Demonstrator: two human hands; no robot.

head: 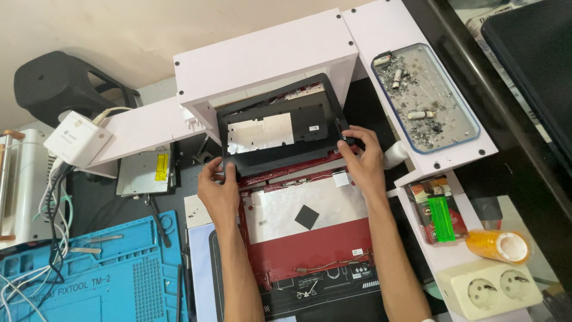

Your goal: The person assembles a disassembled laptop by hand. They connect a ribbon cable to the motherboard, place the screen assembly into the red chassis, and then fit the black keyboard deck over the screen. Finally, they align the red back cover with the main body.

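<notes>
Laptop palmrest frame point(280, 128), black plastic, is being held tilted up between both hands, its far edge leaning under the white shelf unit point(268, 56). Left hand point(219, 194) is pinching the frame's near left corner, fingers curled over the edge. Right hand point(364, 161) is gripping the frame's right side near the corner, fingertips wrapped around the rim. Frame is sitting just beyond the hands, with both wrists reaching in from the near side.

Frame is rectangular, matte and rigid, with a large cutout showing a silvery foil-like sheet on the left and a dark panel on the right.

Directly below it, the red laptop base point(307, 235) is lying flat on the bench. Its shell is a deep glossy red; a wide metallic shield plate is covering the upper half, with a small black square pad stuck near the middle. Thin wires are running along its top edge.

Blue silicone repair mat point(89, 280) is lying to the left, ribbed and compartmented, with tweezers resting on it. Grey optical drive point(146, 173) is sitting beyond it. To the right, a clear tray used as an ashtray point(426, 98) is resting on the shelf, a roll of orange tape point(497, 245) and a cream double socket point(488, 289) nearer.
</notes>
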